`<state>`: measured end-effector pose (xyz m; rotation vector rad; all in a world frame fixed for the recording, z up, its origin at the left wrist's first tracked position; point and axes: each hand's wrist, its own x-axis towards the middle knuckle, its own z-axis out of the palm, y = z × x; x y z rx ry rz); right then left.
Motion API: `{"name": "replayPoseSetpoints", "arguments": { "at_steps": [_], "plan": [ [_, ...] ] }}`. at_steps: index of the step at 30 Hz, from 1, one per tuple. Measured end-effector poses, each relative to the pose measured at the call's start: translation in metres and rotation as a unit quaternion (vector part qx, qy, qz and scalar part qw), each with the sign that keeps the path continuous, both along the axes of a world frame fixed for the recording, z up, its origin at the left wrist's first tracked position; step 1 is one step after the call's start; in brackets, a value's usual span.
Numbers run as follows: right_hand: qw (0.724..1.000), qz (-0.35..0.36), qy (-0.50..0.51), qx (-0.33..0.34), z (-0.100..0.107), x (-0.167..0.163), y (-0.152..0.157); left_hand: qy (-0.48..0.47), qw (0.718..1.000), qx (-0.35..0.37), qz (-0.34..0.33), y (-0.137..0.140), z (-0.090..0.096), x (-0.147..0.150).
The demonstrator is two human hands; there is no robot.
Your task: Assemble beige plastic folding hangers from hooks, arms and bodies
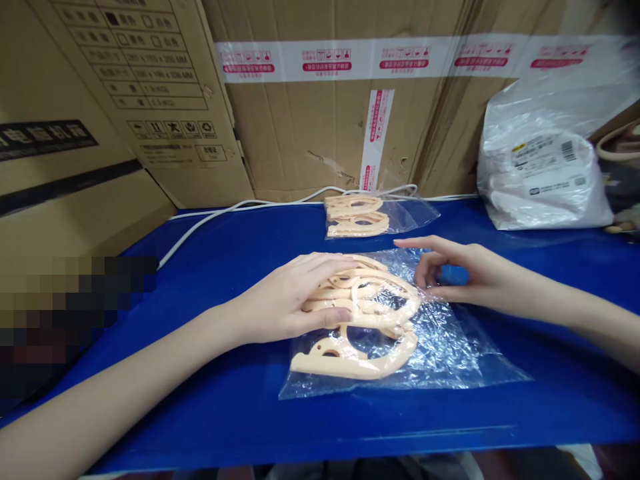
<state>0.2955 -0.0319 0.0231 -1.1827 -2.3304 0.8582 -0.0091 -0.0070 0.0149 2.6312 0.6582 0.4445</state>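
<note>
The left hand (295,300) lies palm down with fingers and thumb spread over the beige hangers (385,320), a set of curved, folded-looking pieces; it presses rather than grips, most likely to keep the slippery stack from sliding. The hangers lie at the near middle of the blue bench (220,400), in or on a clear bag (450,353); glare on the film hides which. The right hand (455,267) is half curled at the right side of the bag, index finger reaching out, thumb and other fingers bent near the film; whether it pinches any plastic cannot be told. Its position suggests one hand weighs the contents down while the other tends the loose film. A smaller bag (413,217) with similar pieces sits farther back, presumably to leave working room in front. On the left carton (175,73), a black strip reads 电脑机箱, "computer case", and a printed table has colour tick boxes, one filled black, plus "MM" and "KG" entries. The back carton (300,127) bears white tape (290,60) with red panels of Chinese characters too small to read surely. On the white parcel (540,180), a label shows a barcode, its text illegible.
</note>
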Motion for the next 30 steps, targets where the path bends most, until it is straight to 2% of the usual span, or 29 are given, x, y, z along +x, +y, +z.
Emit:
{"name": "replayPoseSetpoints", "arguments": {
  "at_steps": [5,8,11,17,20,23,26,30],
  "plan": [
    [0.999,-0.021,0.000,0.025,-0.005,-0.014,-0.002,-0.005,1.000,-0.018,0.001,-0.001,0.002,0.000],
    [1.000,-0.028,-0.003,0.012,-0.002,-0.012,-0.002,-0.003,1.000,-0.018,-0.005,-0.002,0.003,0.001],
    [1.000,-0.025,-0.006,-0.006,-0.001,-0.008,-0.002,-0.009,1.000,-0.006,-0.011,-0.002,0.003,0.001],
    [1.000,0.001,-0.015,0.012,-0.008,-0.014,-0.003,-0.021,0.999,0.014,-0.042,-0.002,0.003,0.001],
    [1.000,0.001,-0.021,0.012,-0.005,-0.010,-0.002,-0.020,0.998,0.024,-0.047,-0.004,0.004,0.002],
    [0.996,-0.046,-0.025,0.066,0.004,0.007,0.006,0.010,0.998,0.031,-0.055,-0.010,0.008,0.007],
    [0.983,-0.079,-0.078,0.144,0.007,0.028,0.020,0.044,0.997,0.046,-0.054,-0.017,0.011,0.016],
    [0.979,-0.064,-0.114,0.158,-0.001,0.044,0.040,0.067,0.994,0.053,-0.070,-0.020,0.012,0.029]
  ]
}}
